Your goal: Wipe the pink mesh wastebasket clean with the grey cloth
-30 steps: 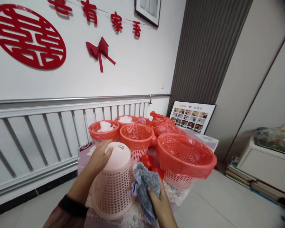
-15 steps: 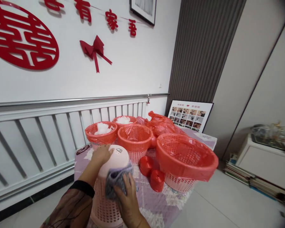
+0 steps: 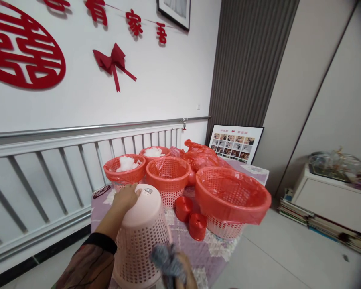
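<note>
A pale pink plastic wastebasket [image 3: 138, 253] with perforated sides stands upside down at the table's near edge, a small label on its upturned base. My left hand [image 3: 126, 197] grips the left side of that base, fingers curled over the edge. Low at the basket's right side, my right hand [image 3: 185, 273] is closed on a bunched grey cleaning cloth [image 3: 165, 259]; both are blurred by motion. Two rolls of red plastic ribbon [image 3: 183, 208] sit right of the basket. Behind it is a basket lined with a red bag [image 3: 168, 168].
A large red-lined basket [image 3: 228, 224] occupies the table's right side. Two red-lined baskets with white filling [image 3: 126, 164] stand at the back left, beside red plastic bags [image 3: 201, 154]. Glasses [image 3: 101, 192] lie at the left edge of the purple tablecloth [image 3: 210, 263]. A radiator [image 3: 57, 172] runs along the wall.
My right hand and the cloth have moved down from near the wastebasket's base to its lower right side. My left hand keeps its hold. The view has shifted slightly.
</note>
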`<move>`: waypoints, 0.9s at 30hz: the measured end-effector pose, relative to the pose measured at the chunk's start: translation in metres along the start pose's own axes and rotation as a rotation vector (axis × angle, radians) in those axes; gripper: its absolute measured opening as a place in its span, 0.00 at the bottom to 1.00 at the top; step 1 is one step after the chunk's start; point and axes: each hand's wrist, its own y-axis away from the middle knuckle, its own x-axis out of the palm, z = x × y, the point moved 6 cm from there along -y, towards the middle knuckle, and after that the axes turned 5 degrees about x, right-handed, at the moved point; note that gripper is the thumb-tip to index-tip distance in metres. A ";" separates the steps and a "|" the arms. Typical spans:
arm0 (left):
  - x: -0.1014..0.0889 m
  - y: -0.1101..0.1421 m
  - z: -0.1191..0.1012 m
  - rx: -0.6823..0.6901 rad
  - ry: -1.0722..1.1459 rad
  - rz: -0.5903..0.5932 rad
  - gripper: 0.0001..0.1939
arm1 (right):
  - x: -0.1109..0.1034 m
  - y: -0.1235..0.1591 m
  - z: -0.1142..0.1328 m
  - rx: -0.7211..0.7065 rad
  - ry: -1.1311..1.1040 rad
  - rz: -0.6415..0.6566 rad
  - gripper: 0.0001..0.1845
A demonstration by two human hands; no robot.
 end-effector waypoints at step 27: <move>-0.001 0.003 -0.003 0.004 -0.025 0.016 0.29 | 0.031 -0.122 0.001 0.368 -0.340 0.097 0.28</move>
